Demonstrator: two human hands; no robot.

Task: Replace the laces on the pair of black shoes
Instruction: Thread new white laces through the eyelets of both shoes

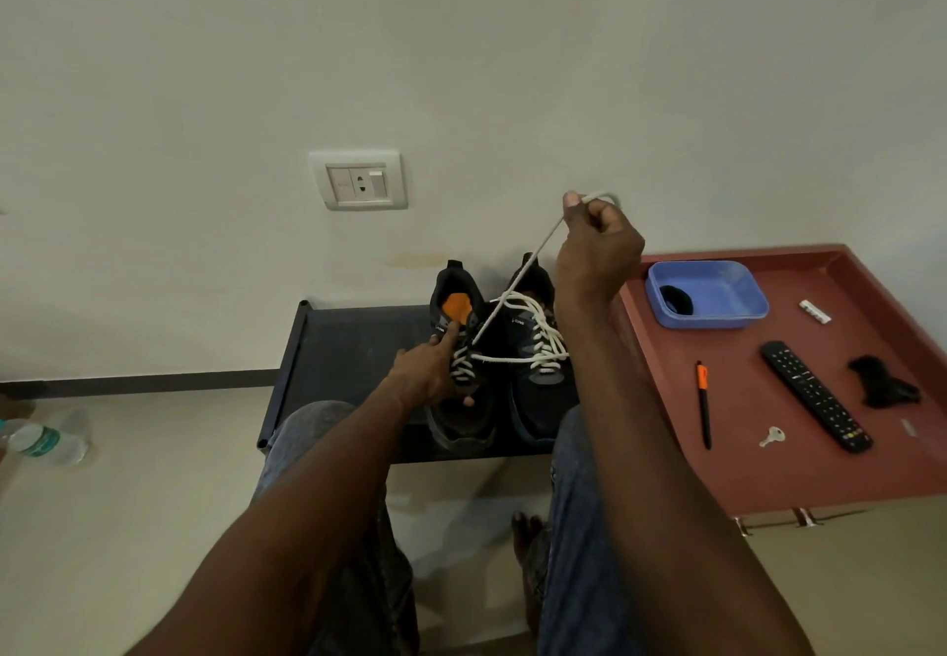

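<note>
Right hand was raised above the shoes, thumb and fingers pinching the free end of a white lace. The lace ran taut from that pinch, down and to the left, into the eyelets of the left shoe. Left hand gripped that shoe at the tongue and eyelet area, index finger extended up along the tongue, thumb low by the forefoot, holding it down.

Key relation: the lace's long axis slanted from the upper right at the right hand to the lower left at the shoe, crossing over the right shoe. Left hand was at the eyelets; right hand was well apart from them. Probably a pull-through on the left shoe. Whether the lace was going in or coming out couldn't be told.

Both shoes sat side by side, toes toward the person, on a dark low bench against the wall. The right shoe looked fully laced in white, with a loose strand lying across both.

Beside them, a red tray table held a blue tub, remote, pen and key.
</note>
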